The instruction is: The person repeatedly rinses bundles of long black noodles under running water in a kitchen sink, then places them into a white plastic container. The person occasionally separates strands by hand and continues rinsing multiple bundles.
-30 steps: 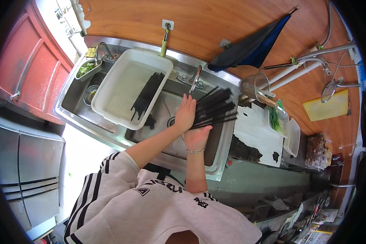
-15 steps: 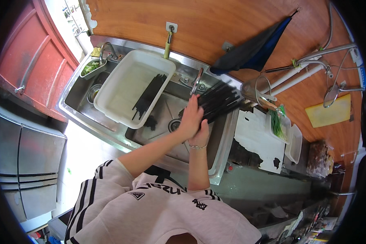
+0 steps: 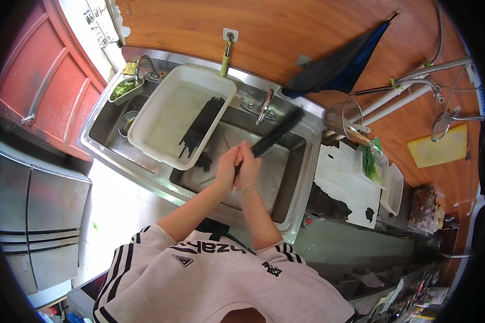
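Note:
A tight bundle of black chopsticks (image 3: 277, 132) slants up and right from my hands, its far end blurred near the tap. My left hand (image 3: 229, 164) is closed at the lower end of the bundle, pressed against the other hand. Closed round the chopsticks beside it is my right hand (image 3: 248, 166), a bracelet on its wrist. Both hands are above the right sink bowl. More black chopsticks (image 3: 200, 126) lie together in a white plastic basin (image 3: 140, 141), which sits across the sink to the left. A dark clump (image 3: 203, 160) rests in the sink just below the basin.
A tap (image 3: 265, 107) stands behind the right bowl (image 3: 277, 185). At the far left are a small tub of greens (image 3: 124, 89) and another tap (image 3: 140, 63). Right of the sink, a white board (image 3: 337, 180) and a container of green onions (image 3: 371, 167) occupy the counter.
The chopsticks went from fanned out to a narrow bundle. Both hands moved slightly down and left, and now grip the lower end instead of pressing palm to palm.

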